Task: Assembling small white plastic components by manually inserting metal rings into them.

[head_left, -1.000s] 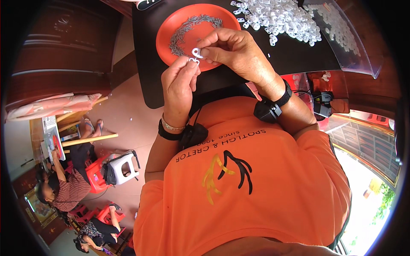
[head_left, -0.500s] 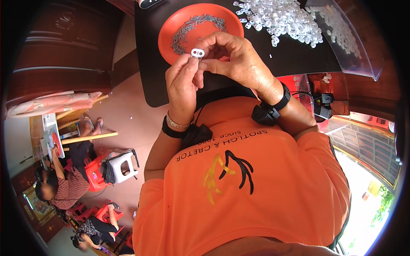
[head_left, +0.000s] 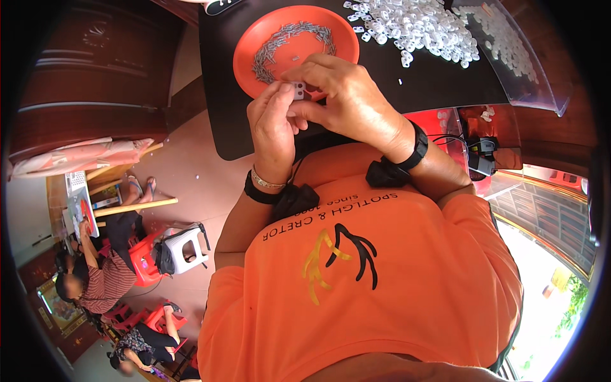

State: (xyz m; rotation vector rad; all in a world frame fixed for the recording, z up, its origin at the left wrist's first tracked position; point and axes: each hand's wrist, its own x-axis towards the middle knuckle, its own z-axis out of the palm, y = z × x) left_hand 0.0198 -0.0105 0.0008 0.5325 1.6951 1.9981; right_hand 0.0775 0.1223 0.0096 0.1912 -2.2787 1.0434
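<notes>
My left hand (head_left: 272, 121) pinches a small white plastic piece with two holes (head_left: 299, 91) between thumb and fingertips. Closed around the other side of that piece, the thumb and fingers of my right hand (head_left: 347, 92) press on it; whether they also hold a pin is hidden. Both hands are raised over the near edge of a round orange plate (head_left: 242, 54). Inside the plate, many small grey metal pins (head_left: 270, 51) lie in a ring, with a stray one nearer the middle.
White two-holed pieces (head_left: 426, 28) are heaped on the black table (head_left: 229, 130), right of the plate. Beyond them, a clear plastic sheet or tray (head_left: 544, 102) bears more pieces (head_left: 506, 44). Two people (head_left: 105, 280) sit at the left, near a white stool (head_left: 188, 248).
The white piece has turned and dropped slightly between my fingers. My right hand has shifted a little left, its fingers now covering more of the piece.
</notes>
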